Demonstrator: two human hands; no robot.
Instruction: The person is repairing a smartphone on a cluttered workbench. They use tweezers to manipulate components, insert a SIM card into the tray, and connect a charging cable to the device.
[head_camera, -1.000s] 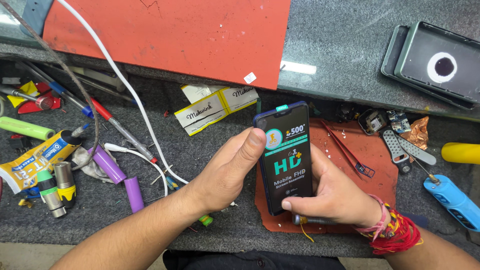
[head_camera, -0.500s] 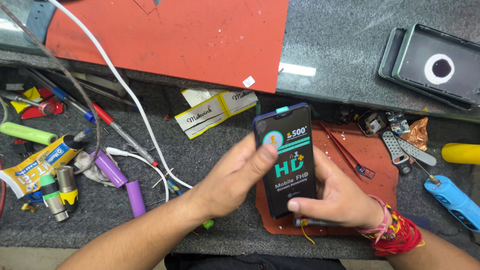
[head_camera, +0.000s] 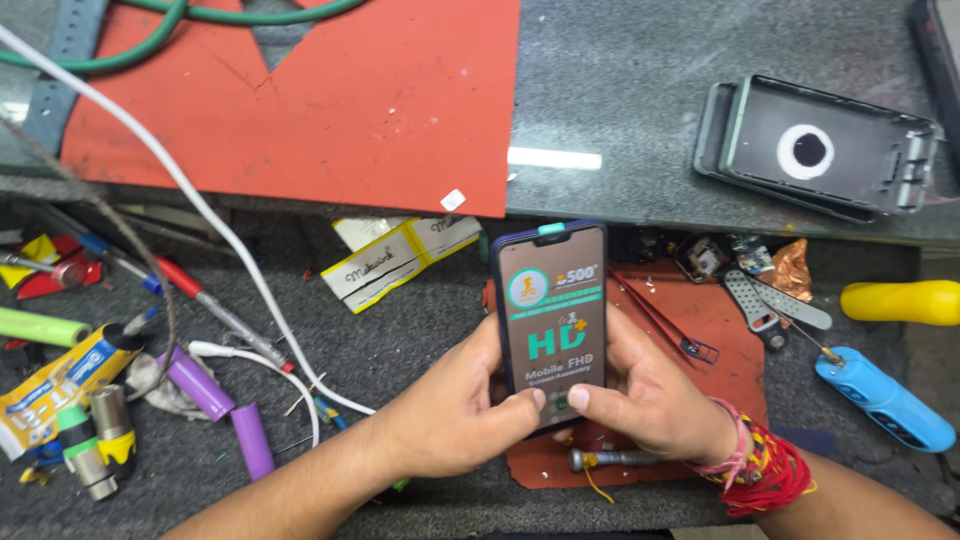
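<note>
You hold a dark blue smartphone with a printed protective film on its screen (head_camera: 551, 320) upright between both hands, just above the near edge of a grey workbench (head_camera: 400, 340). Your left hand (head_camera: 455, 410) wraps the phone's left edge, fingers curled behind it, thumb pressed on the lower part of the screen. Your right hand (head_camera: 645, 395) grips the right edge the same way, its thumb tip meeting the left thumb near the bottom of the glass. Red thread bracelets (head_camera: 765, 470) circle your right wrist.

Under the phone lies a small red rubber mat (head_camera: 725, 350), with thin metal tweezers (head_camera: 665, 320) on it just right of the phone and a small metal screwdriver bit (head_camera: 605, 460) below your right hand. Further right sit a blue plastic tool handle (head_camera: 885, 400) and a yellow handle (head_camera: 900, 300), well apart from your hands.

On the raised grey stone shelf behind, a large red sheet (head_camera: 330, 100) covers the left part, and a dark empty phone back housing with a round white ring (head_camera: 820, 150) rests at the right.

To your left, a white cable (head_camera: 215, 225) crosses the bench, near two purple cylinders (head_camera: 215, 400), a yellow glue tube (head_camera: 55, 385), pens and a yellow-and-white paper strip (head_camera: 400, 260). Nothing lies between your hands and the phone.
</note>
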